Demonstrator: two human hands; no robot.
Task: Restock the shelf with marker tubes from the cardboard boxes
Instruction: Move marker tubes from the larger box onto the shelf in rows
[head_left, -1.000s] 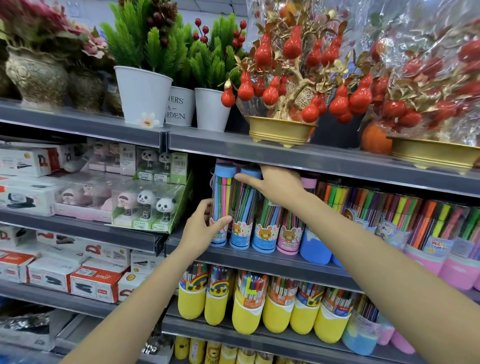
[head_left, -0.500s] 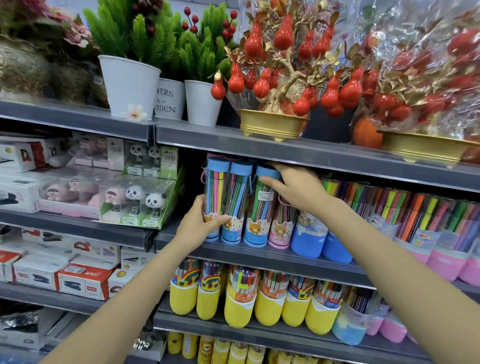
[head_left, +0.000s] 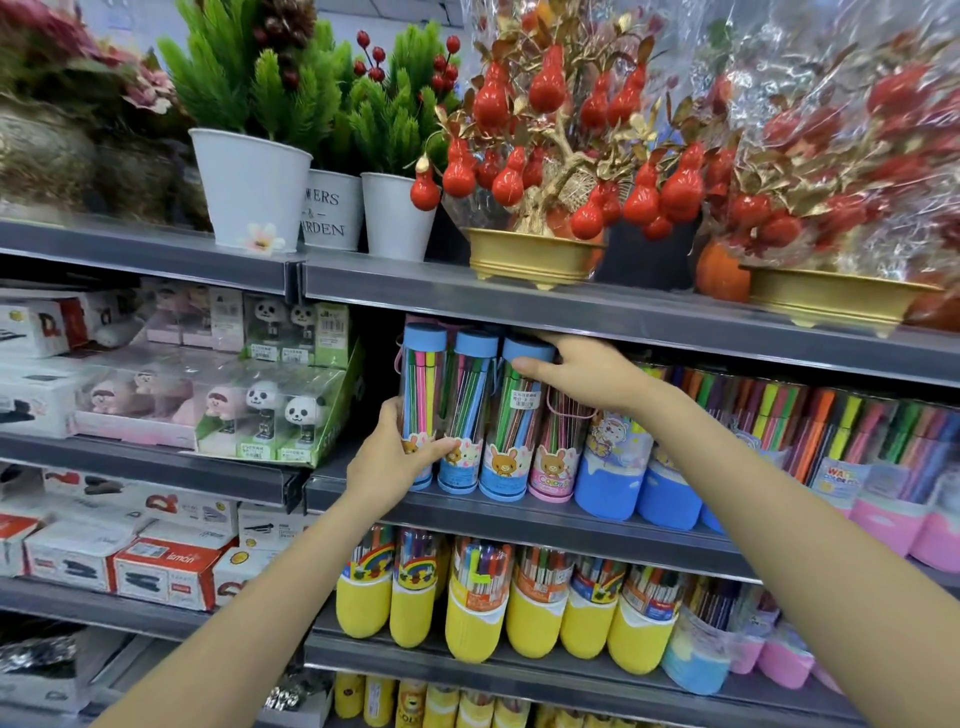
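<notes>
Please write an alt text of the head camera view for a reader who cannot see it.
A person's left hand grips the base of the leftmost blue-capped marker tube on a store shelf, while the right hand holds the cap of the third blue-capped tube. Yellow marker tubes stand on the shelf below.

Three blue-capped marker tubes (head_left: 467, 410) bearing cartoon bears stood beside a pink tube (head_left: 557, 452). Below the grey shelf (head_left: 545, 519) sat yellow-based tubs (head_left: 472, 608) with rainbow labels; above it, white pots (head_left: 252, 187) and red gourds (head_left: 548, 83) on gold branches.
</notes>
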